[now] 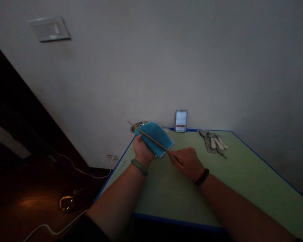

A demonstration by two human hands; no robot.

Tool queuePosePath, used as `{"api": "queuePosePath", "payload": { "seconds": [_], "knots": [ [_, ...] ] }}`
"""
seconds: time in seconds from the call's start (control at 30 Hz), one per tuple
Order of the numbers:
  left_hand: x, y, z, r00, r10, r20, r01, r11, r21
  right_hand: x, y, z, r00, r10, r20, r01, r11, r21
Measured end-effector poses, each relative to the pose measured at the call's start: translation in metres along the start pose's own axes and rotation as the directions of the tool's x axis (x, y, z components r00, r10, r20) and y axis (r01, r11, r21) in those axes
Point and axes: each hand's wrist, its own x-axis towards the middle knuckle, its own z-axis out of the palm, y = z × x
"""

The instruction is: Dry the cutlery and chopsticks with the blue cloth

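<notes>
Blue cloth (155, 138), folded, is clamped in the left hand (142, 151) above the left side of a green table (244, 188), with a long wooden chopstick (151, 139) lying across it. The right hand (189, 163) pinches the chopstick's lower end, just beside the cloth. Beyond them, a steel dish (138, 126) sits at the far corner, a blurred upright object (181, 120) stands on the far edge, and pale-handled cutlery (213, 143) lies heaped to the right.

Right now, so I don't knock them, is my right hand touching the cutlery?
Apart: the head view shows green tabletop between the right hand and the cutlery.
</notes>
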Motion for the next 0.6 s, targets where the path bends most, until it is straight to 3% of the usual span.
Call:
{"api": "queuePosePath", "payload": {
  "seconds": [0.6],
  "knots": [
    [0.0038,0.0073,-0.0010,1.000,0.011,-0.029,-0.012,0.999,-0.037,-0.0010,0.0024,-0.0013,0.992,0.124,-0.020,-0.123,0.991,0.043]
  ]
}}
